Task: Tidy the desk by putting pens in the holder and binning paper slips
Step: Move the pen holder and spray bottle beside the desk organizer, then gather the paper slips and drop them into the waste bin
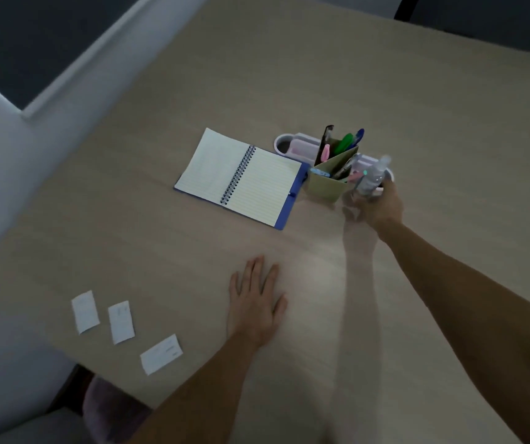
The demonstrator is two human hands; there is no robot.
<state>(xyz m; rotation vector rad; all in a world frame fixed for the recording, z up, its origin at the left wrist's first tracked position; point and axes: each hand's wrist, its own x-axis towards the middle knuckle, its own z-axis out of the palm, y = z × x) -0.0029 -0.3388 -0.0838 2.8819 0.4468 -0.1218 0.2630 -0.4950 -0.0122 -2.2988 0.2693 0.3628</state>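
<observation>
A green card pen holder (329, 184) stands right of the open notebook, with several pens (347, 142) sticking out of it. My right hand (377, 208) reaches beside the holder's right side, closed on a blurred clear object that looks like a small bottle (374, 177). My left hand (255, 302) lies flat on the table, fingers spread, holding nothing. Three white paper slips (85, 311) (121, 322) (161, 354) lie near the table's front left edge, left of my left hand.
An open spiral notebook (241, 179) with a blue cover lies mid-table. A pale lilac tray (295, 145) sits behind the pen holder. The table edge (74, 357) runs close to the slips, with a chair seat (106, 408) below. A wall is at left.
</observation>
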